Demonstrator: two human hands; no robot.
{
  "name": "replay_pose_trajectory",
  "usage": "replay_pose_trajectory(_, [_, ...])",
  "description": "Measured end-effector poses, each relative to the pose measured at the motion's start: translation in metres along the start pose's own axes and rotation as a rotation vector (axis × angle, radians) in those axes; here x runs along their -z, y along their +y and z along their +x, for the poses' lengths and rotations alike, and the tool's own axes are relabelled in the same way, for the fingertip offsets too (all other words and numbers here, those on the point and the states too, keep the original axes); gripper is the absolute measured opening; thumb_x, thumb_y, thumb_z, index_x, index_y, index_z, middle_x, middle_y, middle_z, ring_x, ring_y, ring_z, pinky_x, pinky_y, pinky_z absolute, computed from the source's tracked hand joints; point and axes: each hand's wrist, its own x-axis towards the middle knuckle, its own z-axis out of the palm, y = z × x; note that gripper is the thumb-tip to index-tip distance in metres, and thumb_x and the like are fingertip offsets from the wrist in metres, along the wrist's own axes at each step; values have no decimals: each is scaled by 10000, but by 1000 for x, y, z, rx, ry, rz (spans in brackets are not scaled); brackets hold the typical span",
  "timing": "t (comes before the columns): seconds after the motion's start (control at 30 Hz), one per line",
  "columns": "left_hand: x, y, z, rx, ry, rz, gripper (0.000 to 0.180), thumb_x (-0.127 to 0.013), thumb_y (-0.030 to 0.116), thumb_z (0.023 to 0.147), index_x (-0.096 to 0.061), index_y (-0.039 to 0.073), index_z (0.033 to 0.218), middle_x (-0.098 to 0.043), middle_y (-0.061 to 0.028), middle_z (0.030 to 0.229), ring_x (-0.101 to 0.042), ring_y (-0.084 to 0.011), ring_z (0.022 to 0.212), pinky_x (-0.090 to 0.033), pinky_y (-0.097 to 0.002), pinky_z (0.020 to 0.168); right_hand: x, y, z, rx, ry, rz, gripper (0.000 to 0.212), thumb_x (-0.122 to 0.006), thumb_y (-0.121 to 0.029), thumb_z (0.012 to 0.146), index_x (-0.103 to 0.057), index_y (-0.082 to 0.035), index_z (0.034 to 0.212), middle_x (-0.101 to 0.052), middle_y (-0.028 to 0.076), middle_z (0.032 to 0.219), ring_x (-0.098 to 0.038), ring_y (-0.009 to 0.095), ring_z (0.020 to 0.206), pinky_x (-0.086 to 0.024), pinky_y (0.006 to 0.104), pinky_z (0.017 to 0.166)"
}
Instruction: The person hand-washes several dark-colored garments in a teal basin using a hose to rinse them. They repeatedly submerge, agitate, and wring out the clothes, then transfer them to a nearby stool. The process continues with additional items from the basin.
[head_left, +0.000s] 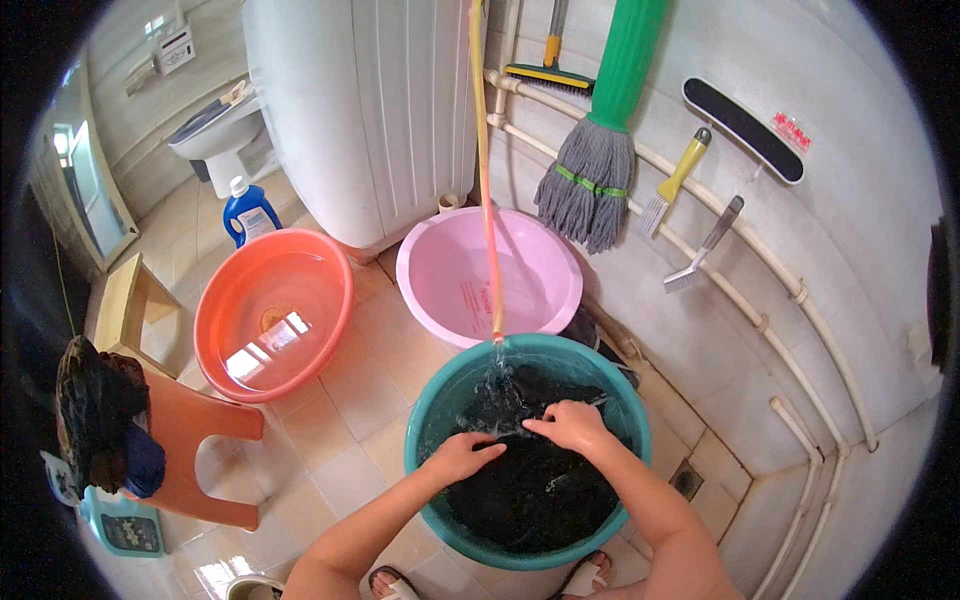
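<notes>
A green basin [421, 480] in front of me holds water and a dark cloth [540, 500], mostly under the surface. My left hand [463, 458] is closed on the cloth at the basin's left side, thumb and fingers close together. Right of it, my right hand [572, 426] pinches the cloth, with the fingertips at the water. From a hanging yellow-orange hose [490, 230], water runs into the basin just beyond my hands. The cloth's exact kind cannot be made out.
A pink basin [425, 270] stands beyond, and an orange basin [205, 340] with water is at left. Dark clothes [95, 400] lie on an orange stool [205, 400]. A blue bottle [250, 212] stands near the washing machine [330, 120]. A mop [590, 175] and brushes hang by wall pipes.
</notes>
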Motion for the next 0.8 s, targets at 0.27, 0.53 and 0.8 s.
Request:
replay_pose_trajectory(0.27, [-13,1,-18,-327,334,367,501,-638,318,755,-515,-11,1112,-553,-199,1035,-493,-376,1009,-403,-426,881,0,-27,76,264,609,377,192,-607,-237,775,-636,-52,819,-608,117,881,-557,293,905,-455,395,747])
replay_pose_trajectory(0.53, [49,13,-5,-363,625,773,613,-634,72,656,-444,123,1237,-416,-191,1205,-369,-382,1134,-273,-534,954,-10,-4,252,94,387,733,212,-639,-146,712,-670,-104,917,-659,81,867,-615,201,806,-472,303,730])
replay_pose_trajectory(0.8, [57,-30,15,-227,595,648,722,-534,-43,641,-352,147,1313,-443,-216,1164,-395,-404,1108,-293,-507,955,-44,-31,320,167,0,100,270,-564,-167,751,-644,-93,999,-636,124,975,-601,263,896,-464,346,775])
